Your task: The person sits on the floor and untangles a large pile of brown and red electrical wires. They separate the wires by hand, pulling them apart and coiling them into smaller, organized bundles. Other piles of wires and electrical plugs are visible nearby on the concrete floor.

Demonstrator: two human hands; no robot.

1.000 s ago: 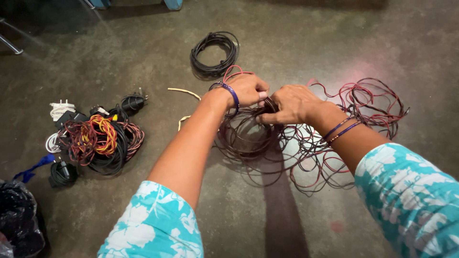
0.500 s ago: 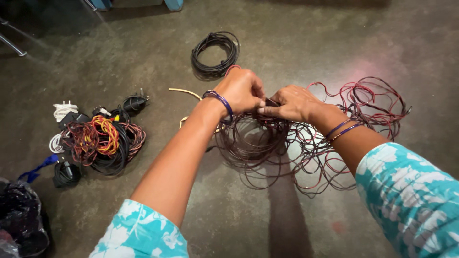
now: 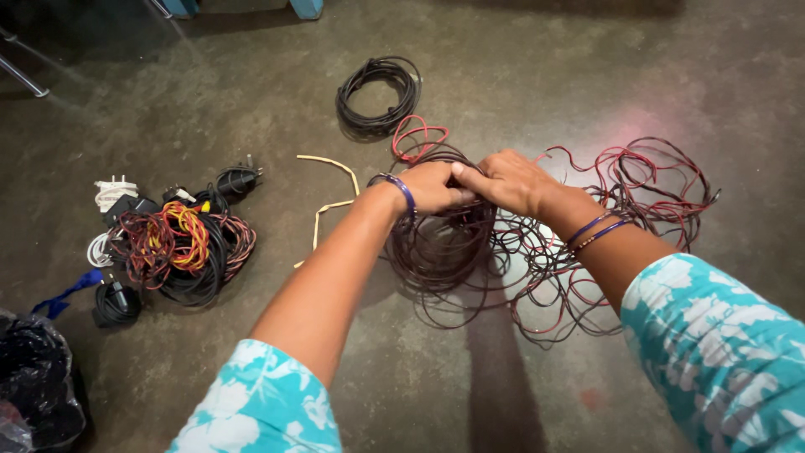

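Dull grey-brown concrete floor (image 3: 587, 75) filling the whole frame, kinda mottled, pinkish light patch glowing at right, metal furniture leg (image 3: 23, 77) poking in upper left, blue legs (image 3: 303, 7) showing along the top edge

Layout on the floor (image 3: 587, 67): the wire tangle (image 3: 537, 252) is lying at centre, spreading toward the right edge, with the left hand (image 3: 432, 186) and right hand (image 3: 507, 180) meeting on its upper part. A coiled cable (image 3: 377, 94) is sitting behind the tangle, toward the far edge. A thin strip (image 3: 331, 197) is lying just left of the tangle. A pile of cords and plugs (image 3: 168, 247) is resting near the left edge, and a bag (image 3: 33, 377) is occupying the near left corner.
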